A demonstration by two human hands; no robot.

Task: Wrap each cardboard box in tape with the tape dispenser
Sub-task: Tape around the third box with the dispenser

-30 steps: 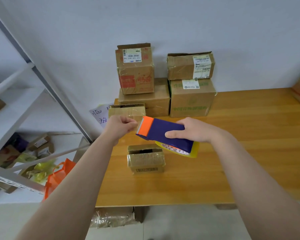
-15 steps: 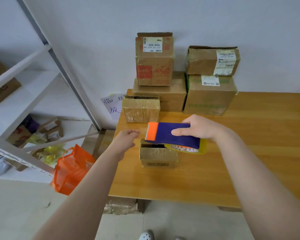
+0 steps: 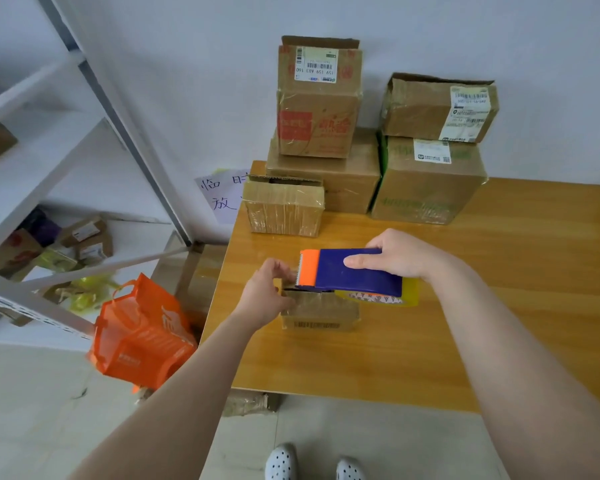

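A small cardboard box [image 3: 321, 315] with a barcode on its front lies near the left edge of the wooden table [image 3: 499, 323]. My left hand [image 3: 264, 296] curls round the box's left end, thumb up by the dispenser's blade. My right hand [image 3: 399, 254] grips the tape dispenser [image 3: 347, 275], blue with an orange tip and a yellow tape roll, and holds it just over the box's top, tip pointing left. Behind, a tape-wrapped box [image 3: 283, 209] stands alone on the table.
Several larger cardboard boxes [image 3: 426, 181] are stacked against the wall at the back of the table. Left of the table stand a white metal shelf rack [image 3: 49, 168] and an orange bag [image 3: 139, 334] on the floor. A handwritten paper note [image 3: 219, 195] hangs by the table corner.
My left hand let go of the wrapped box at the back and came down to the small box's left end. The dispenser sank closer to the small box.
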